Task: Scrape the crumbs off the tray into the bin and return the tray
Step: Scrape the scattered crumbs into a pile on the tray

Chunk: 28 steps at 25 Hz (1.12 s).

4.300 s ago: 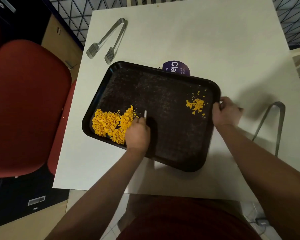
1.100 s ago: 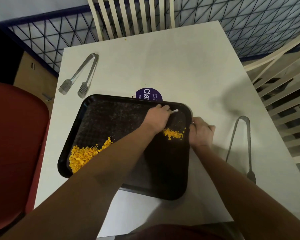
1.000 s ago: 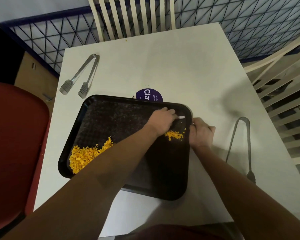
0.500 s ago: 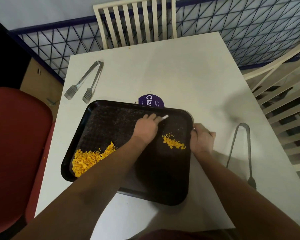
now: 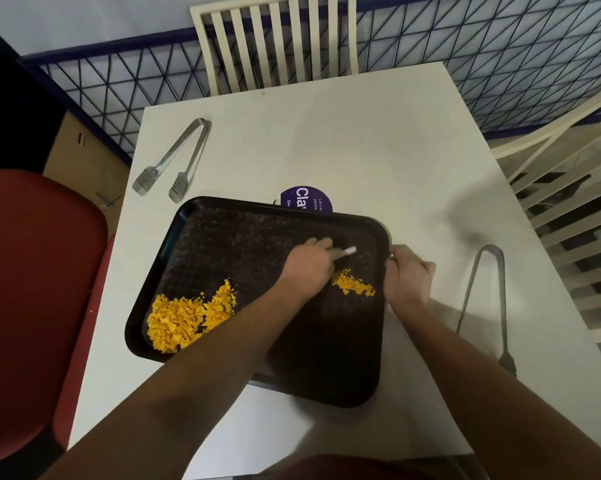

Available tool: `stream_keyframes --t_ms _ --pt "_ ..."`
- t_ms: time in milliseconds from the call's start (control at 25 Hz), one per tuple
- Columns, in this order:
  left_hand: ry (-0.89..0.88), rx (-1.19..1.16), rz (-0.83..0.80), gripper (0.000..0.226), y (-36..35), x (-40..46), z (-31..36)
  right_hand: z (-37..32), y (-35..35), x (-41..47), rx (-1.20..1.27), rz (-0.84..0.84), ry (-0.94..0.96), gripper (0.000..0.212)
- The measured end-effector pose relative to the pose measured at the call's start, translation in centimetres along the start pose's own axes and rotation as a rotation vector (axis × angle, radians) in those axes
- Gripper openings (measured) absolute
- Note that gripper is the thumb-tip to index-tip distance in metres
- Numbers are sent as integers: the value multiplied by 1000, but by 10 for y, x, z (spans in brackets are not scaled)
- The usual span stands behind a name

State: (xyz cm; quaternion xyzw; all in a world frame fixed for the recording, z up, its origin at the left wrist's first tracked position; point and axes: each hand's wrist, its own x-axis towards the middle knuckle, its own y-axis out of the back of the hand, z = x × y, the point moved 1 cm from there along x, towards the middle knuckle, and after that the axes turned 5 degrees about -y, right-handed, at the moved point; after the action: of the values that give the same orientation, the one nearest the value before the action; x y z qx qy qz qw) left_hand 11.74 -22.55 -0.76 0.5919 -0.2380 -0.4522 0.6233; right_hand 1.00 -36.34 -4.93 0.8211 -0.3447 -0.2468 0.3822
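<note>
A black tray (image 5: 222, 237) lies on the white table (image 5: 344, 140). A big heap of orange crumbs (image 5: 184, 317) fills its near left corner. A small patch of crumbs (image 5: 356, 285) lies near the right rim. My left hand (image 5: 309, 265) reaches across the tray and grips a small white scraper (image 5: 348, 251) just left of the small patch. My right hand (image 5: 408, 275) grips the tray's right rim. No bin is in view.
Metal tongs (image 5: 174, 161) lie at the table's far left, another pair of tongs (image 5: 486, 299) at the right. A purple round sticker (image 5: 307, 199) peeks from behind the tray. A red chair (image 5: 25, 289) stands left, white slatted chairs (image 5: 274, 43) beyond and right.
My left hand crossed from the big heap at the left to the small patch at the right and makes short strokes with the scraper there. My right hand stays on the rim.
</note>
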Motion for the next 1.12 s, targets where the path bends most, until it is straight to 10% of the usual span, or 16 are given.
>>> stream_keyframes --t_ms 160,560,840,1120 --pt "202 -1 50 35 1 24 -2 1 -2 1 -29 11 22 37" --pt "-326 130 -142 40 -11 0 6 4 -5 4 -69 21 15 45" --pt "37 129 -9 39 12 36 -10 3 -5 3 -59 19 33 46" --pt "-128 171 -56 41 8 51 10 4 -6 6 -64 0 40 44"
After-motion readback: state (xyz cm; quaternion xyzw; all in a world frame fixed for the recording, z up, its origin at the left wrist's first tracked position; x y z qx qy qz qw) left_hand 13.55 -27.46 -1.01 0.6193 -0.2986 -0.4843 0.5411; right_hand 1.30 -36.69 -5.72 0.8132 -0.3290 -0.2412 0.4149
